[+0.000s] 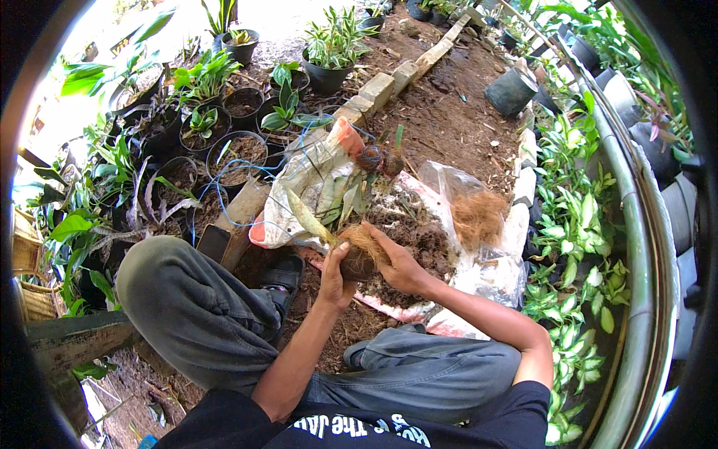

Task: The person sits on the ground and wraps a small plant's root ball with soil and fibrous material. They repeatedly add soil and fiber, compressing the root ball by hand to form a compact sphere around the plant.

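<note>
Between my hands is a plant's root ball (357, 266), dark with soil and partly covered by brown coconut fibre (360, 240). A pale green leaf (305, 216) rises from it towards the upper left. My left hand (335, 278) grips the ball's left side, thumb on top. My right hand (403, 266) presses against the fibre on the right side, its fingertips at the upper edge. Beneath the ball, an opened white and red woven sack (294, 193) carries a heap of dark potting mix (426, 238) and some cut leaves (331, 196).
More coconut fibre (477, 216) lies in a clear plastic bag on the right. Black pots (238, 154) with soil and plants crowd the left. Blue string (224, 177) trails over the sack. A phone-like dark object (213, 242) rests by my knee. Stone edging (377, 91) borders the soil path.
</note>
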Tool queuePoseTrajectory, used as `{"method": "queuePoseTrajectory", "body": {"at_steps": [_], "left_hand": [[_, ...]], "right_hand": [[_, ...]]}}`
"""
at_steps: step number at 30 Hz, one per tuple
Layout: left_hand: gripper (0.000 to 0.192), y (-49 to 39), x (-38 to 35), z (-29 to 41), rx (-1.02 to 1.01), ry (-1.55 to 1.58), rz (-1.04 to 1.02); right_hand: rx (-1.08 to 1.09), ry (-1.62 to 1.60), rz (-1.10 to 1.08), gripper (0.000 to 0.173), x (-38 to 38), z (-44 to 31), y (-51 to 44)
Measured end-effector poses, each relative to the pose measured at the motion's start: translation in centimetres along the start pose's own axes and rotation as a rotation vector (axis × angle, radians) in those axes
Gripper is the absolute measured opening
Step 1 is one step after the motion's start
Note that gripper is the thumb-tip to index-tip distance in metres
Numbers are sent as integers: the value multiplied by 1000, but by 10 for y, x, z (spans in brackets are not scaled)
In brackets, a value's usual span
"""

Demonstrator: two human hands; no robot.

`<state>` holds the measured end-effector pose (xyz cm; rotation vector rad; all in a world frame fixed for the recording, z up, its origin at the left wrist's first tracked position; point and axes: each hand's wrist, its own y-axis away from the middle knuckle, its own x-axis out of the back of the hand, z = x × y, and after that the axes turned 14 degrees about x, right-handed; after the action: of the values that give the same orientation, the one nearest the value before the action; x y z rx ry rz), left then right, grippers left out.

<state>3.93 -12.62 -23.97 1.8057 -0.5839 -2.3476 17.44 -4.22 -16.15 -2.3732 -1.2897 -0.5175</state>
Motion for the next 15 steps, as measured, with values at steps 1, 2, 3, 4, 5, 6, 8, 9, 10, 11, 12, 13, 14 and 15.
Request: {"method": "queuePoseTrajectory", "body": {"at_steps": [1, 2, 3, 4, 5, 6, 8, 9, 10, 11, 12, 13, 14, 15], "left_hand": [[44, -1, 1, -1, 8, 18, 17], [43, -2, 1, -1, 1, 32, 25], [42, -2, 1, -1, -2, 44, 49], [41, -3, 0, -1, -5, 56, 73], [40, -3, -1, 0, 0, 80, 79], [40, -2, -2, 0, 5, 106, 85], [40, 0, -4, 1, 11, 149, 69], [39, 2, -6, 2, 14, 166, 46], [39, 3, -7, 3, 20, 183, 34], [39, 4, -8, 3, 24, 156, 5], [39, 5, -9, 3, 31, 130, -13], [39, 5, -10, 3, 28, 102, -48], [39, 5, -11, 3, 37, 84, -36], [39, 5, -12, 2, 35, 65, -42]], "right_hand": [[33, 15, -10, 66, -2, 0, 1], [39, 19, -26, 64, -4, -1, 1], [59, 20, -33, 63, -6, -2, 2], [62, 26, -38, 61, -8, -2, 3], [91, 38, -38, 57, -9, -3, 3], [103, 55, -37, 54, -11, -3, 3], [77, 43, -25, 49, -10, -4, 2], [40, 14, -15, 48, -8, -4, 1], [21, -17, 2, 46, -6, -4, -1], [-35, -42, 41, 46, -3, -3, -3], [-71, -69, 84, 45, 0, -2, -5], [-129, -93, 130, 44, 3, -2, -7], [-120, -172, 187, 43, 5, -2, -6], [-150, -229, 219, 42, 6, -1, -7]]}}
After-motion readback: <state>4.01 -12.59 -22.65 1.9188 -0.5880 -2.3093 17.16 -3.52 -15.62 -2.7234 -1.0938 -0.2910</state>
